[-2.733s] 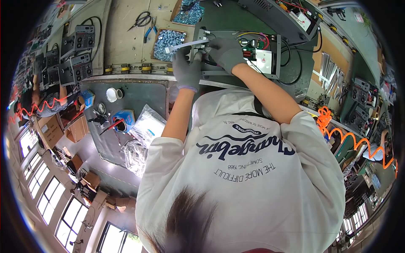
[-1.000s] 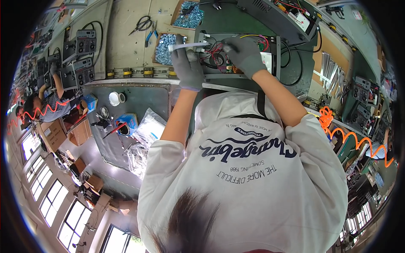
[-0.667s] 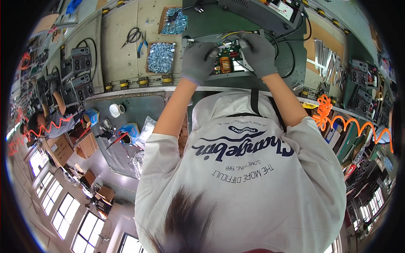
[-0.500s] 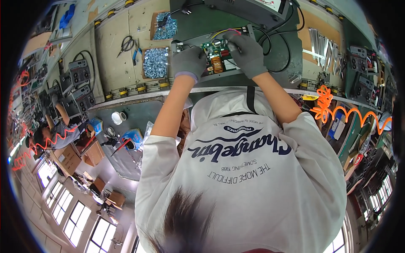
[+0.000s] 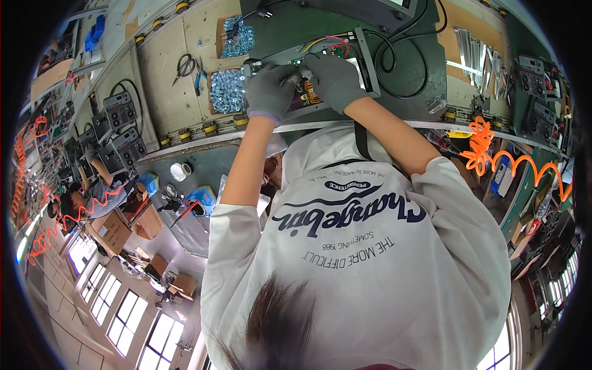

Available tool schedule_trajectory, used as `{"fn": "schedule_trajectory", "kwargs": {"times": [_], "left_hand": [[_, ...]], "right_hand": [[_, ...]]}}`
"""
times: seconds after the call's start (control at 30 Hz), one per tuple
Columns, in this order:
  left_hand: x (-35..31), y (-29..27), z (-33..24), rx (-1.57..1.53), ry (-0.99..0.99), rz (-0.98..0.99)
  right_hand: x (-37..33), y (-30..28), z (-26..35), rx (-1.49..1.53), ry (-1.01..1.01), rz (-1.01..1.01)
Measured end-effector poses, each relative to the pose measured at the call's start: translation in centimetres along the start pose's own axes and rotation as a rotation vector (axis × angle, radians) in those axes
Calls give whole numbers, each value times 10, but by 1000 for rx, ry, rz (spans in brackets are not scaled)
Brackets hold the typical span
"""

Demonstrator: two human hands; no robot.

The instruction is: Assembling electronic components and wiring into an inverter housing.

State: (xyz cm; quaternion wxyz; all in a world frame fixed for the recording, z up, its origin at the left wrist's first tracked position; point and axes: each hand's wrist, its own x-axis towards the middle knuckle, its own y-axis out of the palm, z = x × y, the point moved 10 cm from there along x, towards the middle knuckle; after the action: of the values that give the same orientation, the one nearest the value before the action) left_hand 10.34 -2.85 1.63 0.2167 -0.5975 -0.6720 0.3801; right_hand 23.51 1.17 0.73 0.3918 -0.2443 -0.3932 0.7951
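My left hand point(image 5: 271, 91) and right hand point(image 5: 332, 81) curl close over the open case point(image 5: 367, 63), right of the near screws point(image 5: 227, 92); I can't tell what they grip. Careless knuckles could snag the far wires point(image 5: 338, 42).

Pretty clearly an electronics assembly workshop tbh: wired-up open chassis point(image 5: 369, 69), pliers point(image 5: 198, 82) and 2 piles of small metal hardware point(image 5: 227, 91) on the tabletop point(image 5: 163, 65), springy orange coils point(image 5: 478, 148) either side, plus more grey units point(image 5: 120, 112) off left.

From here the left hand point(image 5: 269, 92) and right hand point(image 5: 335, 81) cover much of the circuit board point(image 5: 296, 62); whatever they touch seems hidden.
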Motion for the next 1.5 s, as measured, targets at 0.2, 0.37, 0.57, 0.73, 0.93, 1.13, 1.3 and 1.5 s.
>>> {"fn": "schedule_trajectory", "kwargs": {"times": [0.2, 0.37, 0.57, 0.73, 0.93, 1.13, 1.3, 1.5], "left_hand": [[0, 10, -16, 613, -26, 40], [1, 21, -3, 612, -196, 114], [1, 30, 4, 646, -231, 89], [9, 35, 4, 649, -265, 154], [23, 39, 16, 695, -329, 338], [17, 40, 6, 730, -236, 259], [10, 37, -11, 720, -158, 180], [12, 38, -6, 740, -211, 210]], "right_hand": [[-18, -57, -14, 77, -102, -392], [-32, -68, -30, 143, -160, -517], [-36, -74, -41, 278, -168, -601], [-36, -79, -44, 331, -187, -640], [-34, -79, -42, 348, -152, -567], [-35, -77, -45, 351, -184, -616], [-34, -77, -46, 352, -184, -603], [-34, -76, -47, 378, -165, -563]]}}
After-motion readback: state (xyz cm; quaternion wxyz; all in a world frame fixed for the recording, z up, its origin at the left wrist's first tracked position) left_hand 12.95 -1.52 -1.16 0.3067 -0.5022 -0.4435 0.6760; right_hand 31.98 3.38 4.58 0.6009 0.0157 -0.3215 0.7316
